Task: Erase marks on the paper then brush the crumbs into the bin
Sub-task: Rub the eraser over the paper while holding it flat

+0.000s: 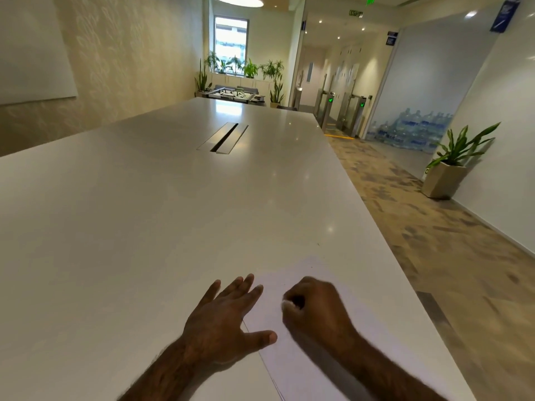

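A white sheet of paper (315, 369) lies near the front right corner of a long white table (150, 227). My left hand (225, 319) lies flat, fingers spread, pressing the sheet's left edge. On the paper, my right hand (314, 305) is curled into a fist, and a small pale object, seemingly an eraser (287, 305), shows at its fingertips. The right hand is blurred. No marks or crumbs are clear on the sheet, apart from a tiny speck near its far corner. No bin is in view.
A metal cable hatch (223, 138) is set into the table's middle. The table's right edge runs close to the paper, with patterned carpet (451, 256) beyond. A potted plant (451, 169) stands by the right wall.
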{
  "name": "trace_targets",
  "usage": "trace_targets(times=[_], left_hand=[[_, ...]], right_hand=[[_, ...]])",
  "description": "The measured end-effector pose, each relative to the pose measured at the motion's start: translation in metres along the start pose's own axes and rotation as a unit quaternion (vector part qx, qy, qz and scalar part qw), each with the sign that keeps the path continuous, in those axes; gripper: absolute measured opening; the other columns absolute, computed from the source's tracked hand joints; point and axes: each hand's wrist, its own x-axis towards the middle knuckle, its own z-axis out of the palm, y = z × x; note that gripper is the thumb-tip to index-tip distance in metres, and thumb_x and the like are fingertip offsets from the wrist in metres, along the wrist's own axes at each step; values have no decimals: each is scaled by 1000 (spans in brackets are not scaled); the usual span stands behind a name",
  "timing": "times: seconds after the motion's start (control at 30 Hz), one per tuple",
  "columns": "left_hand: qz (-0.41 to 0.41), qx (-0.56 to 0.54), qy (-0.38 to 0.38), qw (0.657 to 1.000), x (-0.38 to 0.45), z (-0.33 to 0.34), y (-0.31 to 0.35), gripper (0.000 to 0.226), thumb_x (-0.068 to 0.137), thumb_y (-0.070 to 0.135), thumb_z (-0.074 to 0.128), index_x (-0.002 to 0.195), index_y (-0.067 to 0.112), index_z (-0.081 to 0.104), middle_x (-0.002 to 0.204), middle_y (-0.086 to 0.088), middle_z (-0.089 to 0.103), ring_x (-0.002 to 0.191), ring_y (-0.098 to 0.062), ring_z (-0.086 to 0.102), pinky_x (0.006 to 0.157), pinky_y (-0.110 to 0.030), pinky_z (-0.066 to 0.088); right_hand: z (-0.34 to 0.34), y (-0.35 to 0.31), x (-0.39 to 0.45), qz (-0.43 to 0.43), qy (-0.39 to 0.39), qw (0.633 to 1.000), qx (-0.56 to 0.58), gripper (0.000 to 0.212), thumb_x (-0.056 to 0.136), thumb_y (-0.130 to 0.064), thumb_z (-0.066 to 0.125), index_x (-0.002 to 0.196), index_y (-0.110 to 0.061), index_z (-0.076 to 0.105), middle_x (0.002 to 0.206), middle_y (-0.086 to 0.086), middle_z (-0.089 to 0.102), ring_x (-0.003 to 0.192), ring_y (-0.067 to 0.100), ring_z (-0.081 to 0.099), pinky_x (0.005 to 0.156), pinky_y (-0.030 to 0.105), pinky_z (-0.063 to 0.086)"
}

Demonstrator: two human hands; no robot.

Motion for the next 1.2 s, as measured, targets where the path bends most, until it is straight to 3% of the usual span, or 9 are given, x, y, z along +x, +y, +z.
trace_targets(times=[0.13, 0.27, 0.43, 0.57, 0.7, 0.83, 0.97, 1.1, 1.2], left_hand=[[7, -4, -3, 1000, -1, 1, -2, 113, 53, 94, 9, 154, 43, 1, 157, 21, -18, 142, 7, -18, 120, -33, -14], [7, -2, -2, 1000, -1, 1, 1, 115, 51, 95, 6, 154, 43, 0, 156, 21, -19, 143, 5, -17, 121, -35, -13], [7, -8, 6, 1000, -1, 4, -2, 116, 50, 97, 5, 154, 44, 2, 158, 22, -17, 143, 7, -17, 120, -35, -14], [11, 1, -2, 1000, 0, 0, 1, 123, 43, 98, -2, 153, 43, -1, 156, 22, -19, 144, 5, -17, 120, -36, -13], [8, -5, -2, 1000, 0, 2, -2, 116, 51, 96, 6, 154, 43, 1, 157, 22, -17, 142, 7, -17, 119, -36, -16], [7, 4, -4, 1000, 0, 0, 0, 129, 36, 99, -8, 153, 44, -2, 154, 22, -21, 144, 4, -17, 120, -39, -14], [9, -9, 4, 1000, 0, 3, -1, 123, 43, 98, -2, 153, 44, 0, 158, 22, -17, 143, 6, -16, 120, -37, -15], [2, 2, -12, 1000, -2, 2, 1, 114, 51, 94, 6, 153, 44, -1, 155, 22, -19, 144, 4, -16, 120, -39, -14], [6, -4, -4, 1000, 1, 3, -1, 117, 49, 96, 4, 154, 44, -1, 156, 23, -19, 143, 6, -17, 120, -39, -14]], right_hand=[[-21, 33, 25, 124, 97, 987, -26, 13, 77, -21, 65, 77, -16, 78, 81, 0, 74, 75, 17, 68, 72, 27, 53], [2, -3, -11, 0, -28, 1000, 7, 13, 77, -21, 64, 79, -21, 77, 82, -5, 72, 74, 7, 65, 68, 18, 51], [-22, 25, 19, 122, 83, 989, -19, 12, 76, -18, 66, 75, -16, 77, 77, 0, 74, 72, 14, 68, 67, 24, 51], [3, -16, -14, 1, -43, 998, 36, 14, 72, -17, 64, 74, -18, 77, 75, -6, 72, 69, 5, 66, 65, 21, 53], [-26, 28, 23, 135, 76, 988, -8, 13, 72, -16, 65, 72, -16, 78, 71, -2, 74, 69, 12, 69, 68, 25, 55], [2, -15, -12, -3, -39, 999, 34, 16, 71, -13, 61, 71, -18, 76, 73, -7, 71, 70, 4, 65, 66, 20, 53], [-20, 25, 30, 115, 67, 991, 14, 13, 73, -18, 66, 75, -18, 79, 76, -5, 75, 71, 7, 69, 72, 24, 55], [2, 1, 11, 15, -5, 1000, 19, 13, 75, -14, 64, 74, -17, 77, 75, -4, 72, 70, 6, 64, 70, 23, 54], [-12, 26, 38, 90, 71, 993, 23, 12, 73, -18, 66, 69, -16, 76, 71, -3, 73, 67, 8, 67, 69, 26, 56]])
